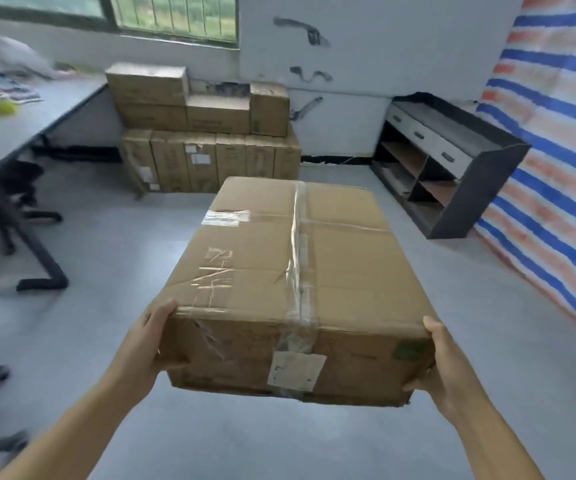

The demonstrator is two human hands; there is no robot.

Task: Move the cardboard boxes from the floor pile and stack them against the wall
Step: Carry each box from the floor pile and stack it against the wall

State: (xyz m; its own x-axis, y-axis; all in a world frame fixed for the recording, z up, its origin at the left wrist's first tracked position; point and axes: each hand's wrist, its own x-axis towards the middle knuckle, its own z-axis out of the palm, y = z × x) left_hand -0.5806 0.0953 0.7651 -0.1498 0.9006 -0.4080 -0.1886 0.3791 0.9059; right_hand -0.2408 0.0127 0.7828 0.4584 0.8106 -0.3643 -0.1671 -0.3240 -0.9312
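Both hands carry cardboard box (290, 289) off floor, mid-room, facing wall stack (207, 133). Left hand (144, 348) and right hand (442, 365) clamp near corners, thumbs at top edge; fingers underneath, spread not visible. Keep box level, approx. waist height. Set atop stack, flush w/ wall.

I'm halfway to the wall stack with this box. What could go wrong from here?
The carried box is held only at its near corners by the left hand and right hand, so its far end could tip down. It also hides the floor ahead. The wall stack is uneven on top, so it may sit tilted.
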